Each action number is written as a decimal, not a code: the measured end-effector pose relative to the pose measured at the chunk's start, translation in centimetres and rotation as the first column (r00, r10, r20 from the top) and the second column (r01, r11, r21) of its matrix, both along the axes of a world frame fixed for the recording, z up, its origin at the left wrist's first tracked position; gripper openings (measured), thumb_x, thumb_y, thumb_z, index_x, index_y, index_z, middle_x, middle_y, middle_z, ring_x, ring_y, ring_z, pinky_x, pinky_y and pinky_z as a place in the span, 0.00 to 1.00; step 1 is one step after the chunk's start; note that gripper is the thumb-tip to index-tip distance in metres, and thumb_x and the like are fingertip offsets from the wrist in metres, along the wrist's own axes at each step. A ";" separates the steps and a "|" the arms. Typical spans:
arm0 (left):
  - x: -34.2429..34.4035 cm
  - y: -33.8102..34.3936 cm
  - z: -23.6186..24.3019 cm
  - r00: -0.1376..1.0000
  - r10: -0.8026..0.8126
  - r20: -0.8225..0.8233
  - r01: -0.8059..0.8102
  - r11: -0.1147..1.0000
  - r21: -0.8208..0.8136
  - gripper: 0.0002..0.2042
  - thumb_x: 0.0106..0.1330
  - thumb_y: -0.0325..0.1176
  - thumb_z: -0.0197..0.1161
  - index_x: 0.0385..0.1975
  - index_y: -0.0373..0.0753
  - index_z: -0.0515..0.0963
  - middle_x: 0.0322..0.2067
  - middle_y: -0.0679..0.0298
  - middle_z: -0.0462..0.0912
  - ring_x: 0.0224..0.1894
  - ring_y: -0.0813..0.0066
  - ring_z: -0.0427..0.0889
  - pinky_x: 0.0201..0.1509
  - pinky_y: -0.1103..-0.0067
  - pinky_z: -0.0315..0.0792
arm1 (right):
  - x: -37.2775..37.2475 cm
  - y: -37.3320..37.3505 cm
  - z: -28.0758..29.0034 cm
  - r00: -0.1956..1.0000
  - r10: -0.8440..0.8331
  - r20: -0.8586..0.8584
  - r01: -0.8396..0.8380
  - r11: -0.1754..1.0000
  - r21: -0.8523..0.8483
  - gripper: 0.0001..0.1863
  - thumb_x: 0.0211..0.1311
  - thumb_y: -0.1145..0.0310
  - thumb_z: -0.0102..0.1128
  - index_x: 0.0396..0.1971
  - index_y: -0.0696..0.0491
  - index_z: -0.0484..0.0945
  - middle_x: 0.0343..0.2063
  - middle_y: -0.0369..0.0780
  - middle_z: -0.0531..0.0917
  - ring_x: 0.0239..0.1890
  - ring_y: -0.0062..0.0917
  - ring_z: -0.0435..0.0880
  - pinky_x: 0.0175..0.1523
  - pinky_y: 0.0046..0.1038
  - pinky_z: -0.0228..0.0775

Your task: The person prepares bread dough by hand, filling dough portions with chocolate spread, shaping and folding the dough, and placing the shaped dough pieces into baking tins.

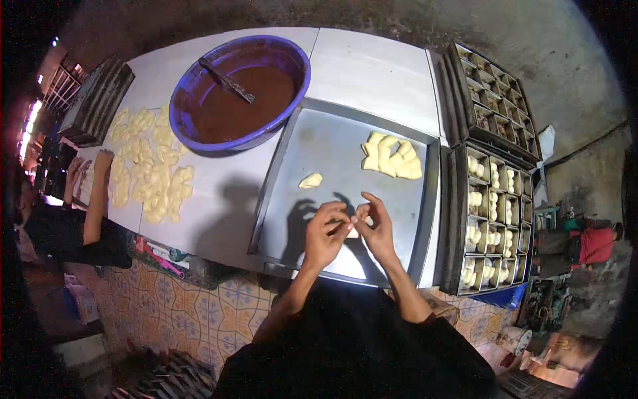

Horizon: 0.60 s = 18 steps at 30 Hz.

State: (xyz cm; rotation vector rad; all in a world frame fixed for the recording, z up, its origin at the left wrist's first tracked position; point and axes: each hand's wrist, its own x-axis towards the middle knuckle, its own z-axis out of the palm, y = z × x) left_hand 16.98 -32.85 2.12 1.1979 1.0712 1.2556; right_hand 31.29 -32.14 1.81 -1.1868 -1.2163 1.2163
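Over the near part of a shallow metal tray (325, 136), my left hand (324, 234) and my right hand (376, 231) meet fingertip to fingertip. Both hands are closed in a pinch on a small pale piece of dough (354, 233), mostly covered by my fingers. Beyond them, a single lump of dough (310, 180) lies on the tray. A cluster of pale yellow dough pieces (391, 157) sits toward the tray's far right corner.
Left of the tray, a purple basin (305, 78) holds brown filling and a dark spatula (226, 80). Many dough pieces (156, 176) cover the table's left side, near a co-worker's arms (96, 199). At right stand divided metal moulds (458, 219), several cells holding dough.
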 end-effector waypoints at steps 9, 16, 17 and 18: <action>-2.3 0.1 -0.6 0.958 0.217 0.188 -0.226 0.974 0.026 0.31 0.60 0.28 0.60 0.64 0.38 0.59 0.61 0.54 0.60 0.56 0.58 0.75 0.54 0.71 0.71 | 2.8 3.6 -2.7 0.930 0.311 0.196 -0.284 0.947 -0.153 0.19 0.54 0.83 0.55 0.48 0.60 0.77 0.43 0.41 0.81 0.43 0.22 0.79 0.48 0.22 0.71; -7.1 -0.5 -3.9 0.897 0.440 0.037 -0.434 0.894 -0.111 0.19 0.62 0.24 0.58 0.54 0.36 0.71 0.51 0.56 0.75 0.49 0.69 0.79 0.52 0.75 0.73 | 4.6 5.3 -5.9 0.918 0.317 0.240 -0.279 0.943 -0.179 0.17 0.48 0.81 0.58 0.41 0.60 0.79 0.46 0.46 0.81 0.47 0.33 0.81 0.51 0.30 0.72; -7.9 -0.7 -4.5 0.896 0.444 -0.006 -0.442 0.892 -0.095 0.16 0.62 0.24 0.58 0.50 0.35 0.73 0.47 0.57 0.77 0.46 0.69 0.80 0.50 0.76 0.74 | 4.6 5.3 -5.0 0.848 0.392 0.357 -0.335 0.918 -0.212 0.16 0.48 0.79 0.59 0.41 0.60 0.79 0.45 0.48 0.81 0.48 0.37 0.80 0.52 0.30 0.72; -8.6 -0.9 -5.1 0.893 0.447 -0.051 -0.450 0.890 -0.077 0.13 0.61 0.24 0.58 0.47 0.34 0.76 0.43 0.58 0.79 0.43 0.70 0.81 0.49 0.76 0.74 | 4.4 5.5 -4.6 0.758 0.458 0.464 -0.385 0.889 -0.249 0.16 0.47 0.77 0.60 0.40 0.60 0.79 0.44 0.49 0.81 0.48 0.40 0.80 0.52 0.30 0.72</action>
